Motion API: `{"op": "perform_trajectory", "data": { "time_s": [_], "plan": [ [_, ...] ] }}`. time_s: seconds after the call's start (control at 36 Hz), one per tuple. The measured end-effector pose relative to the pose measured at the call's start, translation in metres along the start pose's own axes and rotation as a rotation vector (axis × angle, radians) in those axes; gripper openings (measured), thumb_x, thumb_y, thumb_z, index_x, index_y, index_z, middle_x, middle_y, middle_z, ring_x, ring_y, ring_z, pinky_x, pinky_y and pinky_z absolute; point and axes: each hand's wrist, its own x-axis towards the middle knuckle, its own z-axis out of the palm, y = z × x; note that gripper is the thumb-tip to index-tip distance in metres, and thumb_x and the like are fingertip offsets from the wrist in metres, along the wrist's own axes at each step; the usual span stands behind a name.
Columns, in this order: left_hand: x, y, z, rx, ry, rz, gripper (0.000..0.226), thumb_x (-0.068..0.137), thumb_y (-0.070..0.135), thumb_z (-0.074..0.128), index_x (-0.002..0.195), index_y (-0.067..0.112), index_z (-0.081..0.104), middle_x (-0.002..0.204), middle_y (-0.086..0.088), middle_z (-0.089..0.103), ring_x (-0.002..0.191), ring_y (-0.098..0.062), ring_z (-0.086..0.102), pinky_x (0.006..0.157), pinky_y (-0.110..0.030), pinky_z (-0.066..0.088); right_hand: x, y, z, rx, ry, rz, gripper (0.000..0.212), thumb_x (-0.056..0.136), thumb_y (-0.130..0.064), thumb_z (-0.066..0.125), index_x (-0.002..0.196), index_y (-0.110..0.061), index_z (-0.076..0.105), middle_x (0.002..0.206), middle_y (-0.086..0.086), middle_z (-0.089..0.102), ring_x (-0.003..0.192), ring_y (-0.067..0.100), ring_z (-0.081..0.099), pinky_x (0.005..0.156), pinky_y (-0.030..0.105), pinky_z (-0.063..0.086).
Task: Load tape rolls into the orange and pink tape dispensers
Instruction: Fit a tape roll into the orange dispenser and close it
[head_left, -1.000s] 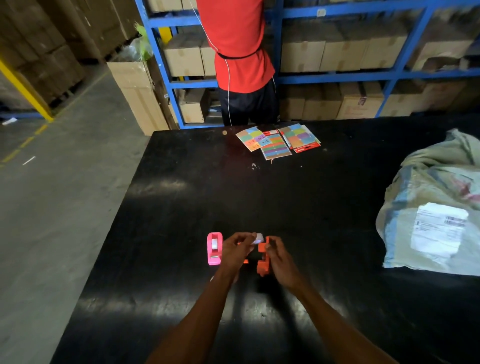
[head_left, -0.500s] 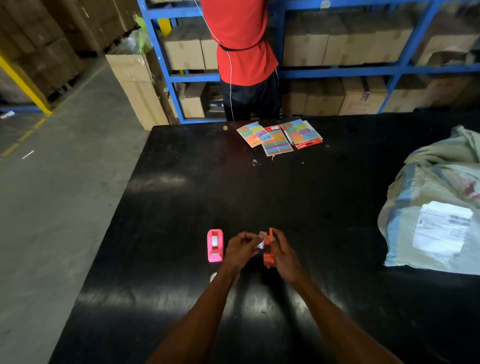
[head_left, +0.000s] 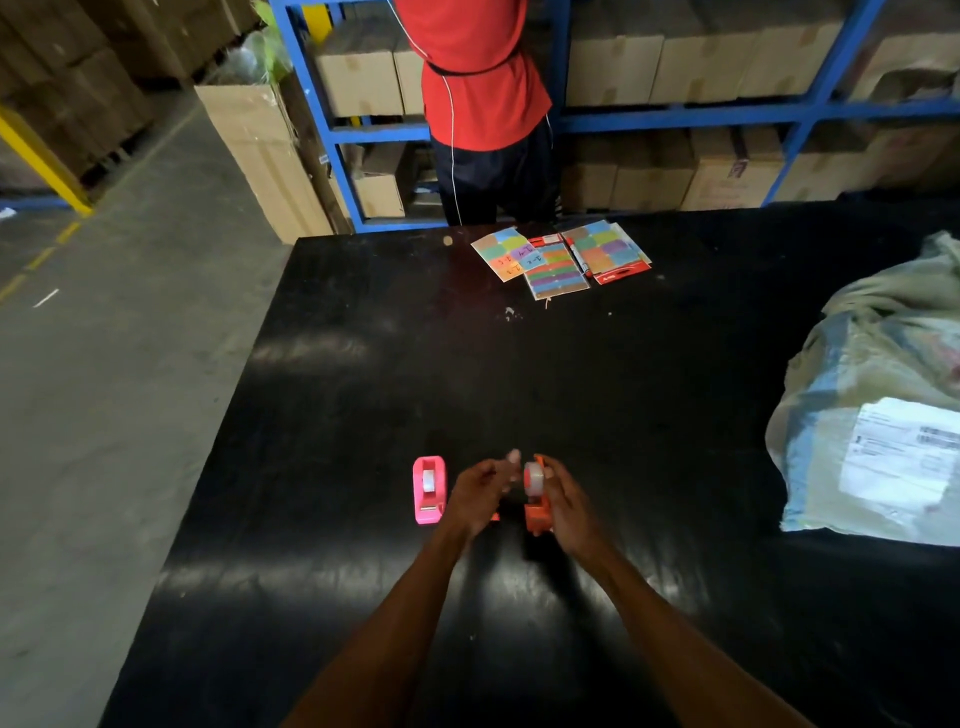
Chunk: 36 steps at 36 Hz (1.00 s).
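Pink plastic comes first in my head view: the pink tape dispenser (head_left: 429, 489) stands on the black counter (head_left: 363, 395) with a clear tape roll (head_left: 429, 479) already seated in its cradle, so I judge that half of the job done. Just to its right, past my left hand (head_left: 480, 491), the orange tape dispenser (head_left: 537, 506) is upright with a second clear roll (head_left: 533, 475) sitting at its top opening. My right hand (head_left: 566, 501) grips that dispenser's far side, steadying it. My left hand is loosely curled beside the roll, fingertips near or touching it; whether it pinches the tape's free end I cannot tell. I also cannot tell if this roll is fully pressed home on its hub, so I would reckon the orange one nearly loaded, with seating and drawing the tape to the cutter perhaps left. A small orange piece (head_left: 494, 516) shows under my left hand, left of the orange dispenser; what it is I cannot say.

As for writing: no brand is readable on either dispenser. Far beyond the pink dispenser, at the counter's back edge, lie packs of coloured sticky tabs (head_left: 558, 260) with handwriting too small to read. Well to the right of the orange dispenser sits a sack parcel (head_left: 857, 364) with a white shipping label (head_left: 901, 454); its print and barcode are illegible.
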Motion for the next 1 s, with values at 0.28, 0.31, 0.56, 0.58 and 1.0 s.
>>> {"op": "perform_trajectory", "data": {
  "time_s": [0.28,0.31,0.56,0.58,1.0],
  "plan": [
    [0.034,-0.051,-0.002,0.715,0.281,0.000,0.046,0.084,0.025,0.068,0.123,0.005,0.053,0.123,-0.020,0.057,0.115,-0.037,0.056,0.096,-0.040,0.044,0.000,-0.010,-0.018,-0.037,-0.012,0.059,0.041,0.104,-0.042,0.033,0.140,-0.031,0.047,0.131,0.002,0.060,0.114,0.016,0.063,0.104,0.045,0.049],
    [0.033,-0.051,0.002,0.768,0.275,-0.005,0.051,0.085,0.027,0.067,0.128,0.005,0.050,0.128,-0.019,0.054,0.120,-0.038,0.052,0.101,-0.041,0.041,0.000,-0.011,-0.020,-0.034,-0.003,0.056,0.037,0.105,-0.037,0.034,0.139,-0.031,0.048,0.131,0.001,0.060,0.114,0.015,0.062,0.105,0.042,0.048],
    [0.041,-0.054,0.009,0.954,0.227,-0.009,0.061,0.090,0.022,0.059,0.143,0.004,0.036,0.142,-0.018,0.042,0.130,-0.034,0.043,0.111,-0.041,0.036,0.005,-0.002,-0.027,-0.096,-0.003,0.055,0.045,0.101,-0.048,0.035,0.142,-0.032,0.045,0.140,0.003,0.056,0.124,0.018,0.057,0.109,0.046,0.044],
    [0.042,-0.054,0.009,0.929,0.222,-0.003,0.059,0.089,0.020,0.061,0.141,0.003,0.038,0.140,-0.019,0.044,0.128,-0.035,0.045,0.109,-0.041,0.038,0.006,-0.001,-0.027,-0.104,-0.010,0.065,0.045,0.101,-0.049,0.034,0.143,-0.033,0.044,0.140,0.003,0.056,0.124,0.018,0.057,0.109,0.046,0.044],
    [0.000,-0.006,-0.004,-0.135,-0.091,0.026,0.058,0.086,-0.001,0.066,0.133,0.024,0.043,0.114,-0.017,0.068,0.099,-0.031,0.068,0.091,-0.051,0.055,0.000,-0.019,-0.019,-0.144,-0.046,0.050,0.038,0.106,-0.038,0.028,0.142,-0.029,0.040,0.120,-0.003,0.057,0.088,-0.002,0.057,0.066,0.002,0.045]
  ]
}}
